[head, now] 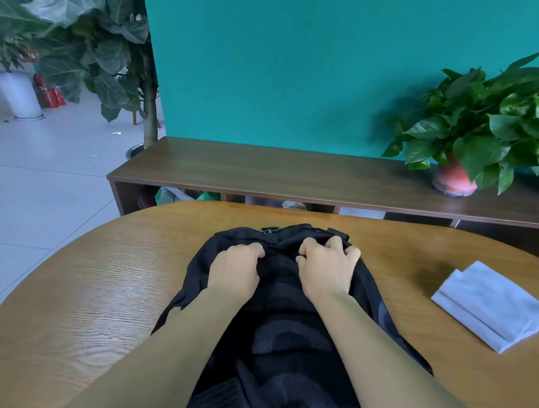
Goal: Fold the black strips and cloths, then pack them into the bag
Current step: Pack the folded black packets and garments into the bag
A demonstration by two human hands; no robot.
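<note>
Rounded light-wood table (pixel 105 288), left part bare. At centre, black fabric backpack (pixel 285 331) lying flat, padded back panel up, top end away from the viewer. Left hand (pixel 235 269) on upper panel, fingers curled, pinching fabric just left of the top seam. Right hand (pixel 327 267) beside it, fingers curled over the bag's top edge, gripping it. Zipper pulls (pixel 270 230) just beyond the knuckles. Further right, folded pale-blue cloth (pixel 492 304), well apart from the bag.

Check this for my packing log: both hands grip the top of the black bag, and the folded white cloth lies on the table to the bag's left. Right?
Not quite. In the head view the folded white cloth lies on the table to the bag's right, not left. Both the left hand and right hand do grip the top of the black bag.
</note>
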